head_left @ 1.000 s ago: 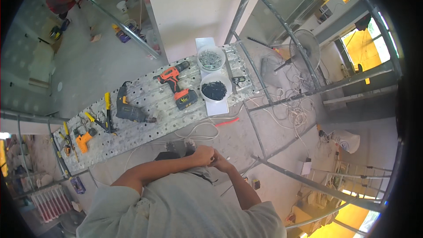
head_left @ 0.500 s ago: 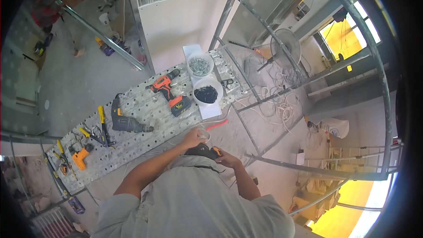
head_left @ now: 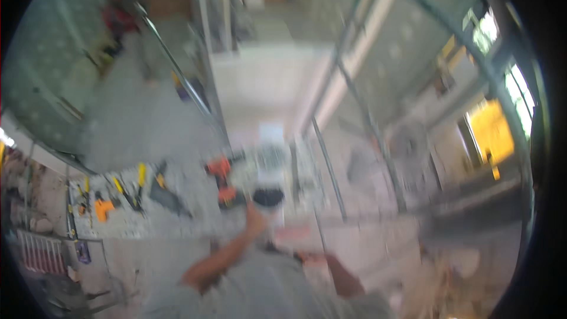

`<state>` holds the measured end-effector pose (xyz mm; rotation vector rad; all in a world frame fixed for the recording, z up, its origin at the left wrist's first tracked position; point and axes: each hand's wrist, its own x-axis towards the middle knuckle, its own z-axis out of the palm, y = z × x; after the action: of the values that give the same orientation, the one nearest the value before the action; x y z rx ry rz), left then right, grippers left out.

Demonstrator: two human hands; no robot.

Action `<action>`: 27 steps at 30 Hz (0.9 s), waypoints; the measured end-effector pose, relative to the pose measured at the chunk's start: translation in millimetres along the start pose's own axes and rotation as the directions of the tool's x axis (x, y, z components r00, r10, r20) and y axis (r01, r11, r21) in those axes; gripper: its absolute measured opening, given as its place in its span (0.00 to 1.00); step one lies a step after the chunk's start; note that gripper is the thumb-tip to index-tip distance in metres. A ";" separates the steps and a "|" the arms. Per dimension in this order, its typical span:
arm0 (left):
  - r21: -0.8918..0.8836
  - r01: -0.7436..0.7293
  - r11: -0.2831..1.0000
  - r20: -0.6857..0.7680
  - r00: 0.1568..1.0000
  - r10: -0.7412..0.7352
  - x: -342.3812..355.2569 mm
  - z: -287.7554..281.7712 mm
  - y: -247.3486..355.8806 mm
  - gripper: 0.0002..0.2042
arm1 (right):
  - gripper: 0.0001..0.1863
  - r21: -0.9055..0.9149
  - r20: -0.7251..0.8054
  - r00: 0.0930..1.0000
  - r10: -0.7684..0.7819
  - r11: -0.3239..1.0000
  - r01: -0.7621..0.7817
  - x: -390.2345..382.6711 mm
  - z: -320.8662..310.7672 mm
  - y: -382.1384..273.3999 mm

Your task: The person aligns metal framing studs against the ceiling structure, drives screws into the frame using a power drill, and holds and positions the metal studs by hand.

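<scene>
Motion smears the picture. My left hand (head_left: 255,218) reaches forward to the near side of the tub of black screws (head_left: 269,197); its fingers are blurred, and I cannot tell whether they hold anything. Close to my waist is my right hand (head_left: 312,259), next to a small dark and orange thing that is too smeared to name. Behind the black screws stands a second tub of silvery screws (head_left: 271,157). Just left of the tubs, a red-and-black cordless drill (head_left: 221,178) lies on the perforated metal platform (head_left: 198,180).
Farther left on the platform lie a grey-and-yellow drill (head_left: 166,195), yellow-handled snips (head_left: 140,180) and an orange tool (head_left: 103,209). Scaffold bars (head_left: 331,171) rise on the right. A standing fan (head_left: 407,147) is beyond them. Another person (head_left: 121,20) stands at the far left.
The view has tilted up and swung, so the platform sits lower and more level. My left hand has moved from my waist forward to the black screws' tub. My right hand stays by my waist.
</scene>
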<state>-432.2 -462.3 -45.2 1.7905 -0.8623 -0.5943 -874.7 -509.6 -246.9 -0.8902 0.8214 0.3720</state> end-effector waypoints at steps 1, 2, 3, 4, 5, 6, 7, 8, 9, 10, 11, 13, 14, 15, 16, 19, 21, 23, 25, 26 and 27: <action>0.063 0.013 0.998 -0.097 0.995 -0.007 1.3 -31.7 -25.5 0.66 | 0.44 -0.049 0.036 0.999 0.009 0.999 -0.007 47.5 26.9 -50.7; 0.111 0.092 0.990 -0.088 0.993 -0.083 -7.4 -35.4 -52.3 0.66 | 0.43 -0.127 0.006 1.000 0.019 0.992 -0.018 47.0 30.1 -92.4; 0.004 0.043 0.999 -0.095 0.995 -0.043 -16.5 -22.2 -44.5 0.64 | 0.42 -0.180 -0.078 0.997 -0.018 0.984 0.003 33.9 26.2 -102.0; 0.128 0.027 0.991 -0.061 0.998 -0.019 -17.4 -14.8 -57.8 0.60 | 0.41 -0.268 -0.143 0.988 -0.062 0.963 0.021 20.7 24.6 -113.9; 0.053 0.093 0.994 -0.097 0.991 -0.088 -22.7 -5.9 -54.1 0.53 | 0.40 -0.360 -0.222 0.966 -0.133 0.932 0.046 10.8 22.6 -124.5; 0.037 0.110 0.993 -0.046 0.993 -0.108 -28.5 -20.1 -11.6 0.56 | 0.39 -0.447 -0.303 0.927 -0.220 0.892 0.066 3.0 22.0 -126.3; 0.024 0.085 0.996 -0.070 0.994 -0.084 -26.6 -14.3 -24.0 0.56 | 0.38 -0.548 -0.353 0.882 -0.311 0.833 0.074 -2.0 22.5 -139.2; -0.057 0.110 0.992 -0.079 0.990 -0.114 -27.0 7.6 -34.0 0.58 | 0.37 -0.649 -0.387 0.822 -0.417 0.757 0.079 -9.7 18.3 -162.9; -0.123 0.138 0.983 -0.072 0.986 -0.147 -23.2 14.7 -41.7 0.60 | 0.36 -0.733 -0.406 0.750 -0.523 0.676 0.074 -4.4 13.2 -185.3; -0.131 0.122 0.984 -0.089 0.987 -0.134 -17.4 21.8 -49.3 0.60 | 0.35 -0.804 -0.411 0.665 -0.624 0.591 0.057 0.9 6.4 -210.2; -0.003 0.155 0.988 -0.095 0.983 -0.155 -14.4 24.6 -49.0 0.63 | 0.34 -0.856 -0.403 0.582 -0.706 0.516 0.034 7.5 6.8 -231.1; 0.125 0.186 0.975 -0.112 0.979 -0.172 -4.7 26.9 -47.4 0.67 | 0.43 -0.901 -0.406 0.405 -0.819 0.432 -0.030 24.8 13.5 -290.1; 0.009 0.052 0.999 -0.117 0.992 -0.051 1.5 25.8 -48.9 0.67 | 0.39 -0.921 -0.367 0.366 -0.855 0.389 -0.017 25.7 25.1 -318.8; -0.106 -0.084 0.991 -0.131 0.989 0.069 5.8 26.1 -47.9 0.68 | 0.36 -0.937 -0.332 0.327 -0.885 0.348 -0.008 6.3 59.9 -352.6; -0.115 -0.078 0.990 -0.146 0.987 0.061 7.2 30.7 -48.0 0.68 | 0.36 -0.943 -0.318 0.336 -0.887 0.333 -0.013 21.8 51.4 -356.3; -0.031 0.093 0.995 -0.187 0.978 -0.097 14.4 27.5 -52.6 0.56 | 0.32 -0.994 -0.057 0.363 -0.930 0.020 -0.104 63.9 44.2 -358.4; -0.202 0.063 0.977 -0.121 0.989 -0.089 19.6 20.9 -37.2 0.47 | 0.32 -0.963 -0.131 0.448 -0.884 0.007 -0.269 65.2 49.6 -357.3; -0.269 0.070 0.960 -0.105 0.989 -0.102 29.7 26.4 -43.2 0.41 | 0.32 -0.967 -0.200 0.483 -0.853 0.092 -0.237 63.3 54.2 -357.3; -0.336 0.090 0.938 -0.080 0.989 -0.124 41.3 27.9 -62.8 0.36 | 0.32 -0.960 -0.271 0.526 -0.806 0.185 -0.212 60.3 56.7 -355.6; -0.295 0.107 0.950 -0.014 0.993 -0.117 46.7 22.0 -65.1 0.33 | 0.30 -0.956 -0.287 0.532 -0.797 0.205 -0.208 59.7 55.9 -355.0; -0.254 0.126 0.959 0.054 0.992 -0.116 46.5 18.3 -67.7 0.30 | 0.28 -0.952 -0.303 0.541 -0.785 0.226 -0.206 58.8 54.5 -354.6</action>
<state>-397.6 -494.0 -115.1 1.6068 -0.6710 -0.7854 -598.4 -678.6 -81.8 -2.5702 1.1483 -0.0477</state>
